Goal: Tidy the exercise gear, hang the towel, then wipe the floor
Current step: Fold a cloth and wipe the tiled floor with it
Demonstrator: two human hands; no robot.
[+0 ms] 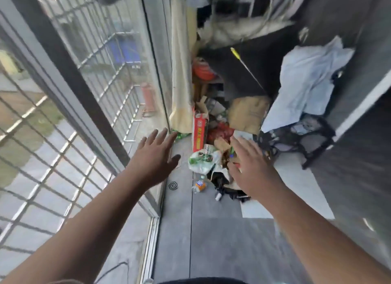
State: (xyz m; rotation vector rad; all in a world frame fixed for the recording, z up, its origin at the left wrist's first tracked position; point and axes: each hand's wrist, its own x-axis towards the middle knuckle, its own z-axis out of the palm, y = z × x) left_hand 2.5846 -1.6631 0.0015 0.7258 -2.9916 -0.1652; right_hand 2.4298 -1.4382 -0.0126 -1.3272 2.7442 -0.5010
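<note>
- Barred window (63,106) fills the left; grey floor (211,231) runs ahead of me.
- Far right, a pale blue cloth (306,80), perhaps the towel, drapes over a black rack (313,140).
- Litter heap ahead: red carton (200,131), white plastic bag (203,159) with contents I cannot make out.
- My left hand (155,156) and right hand (252,167) hover spread, empty.

Grey tiled floor (213,231) carries a plastic bag (202,160), red carton (200,133) and black coil (173,185).
</note>
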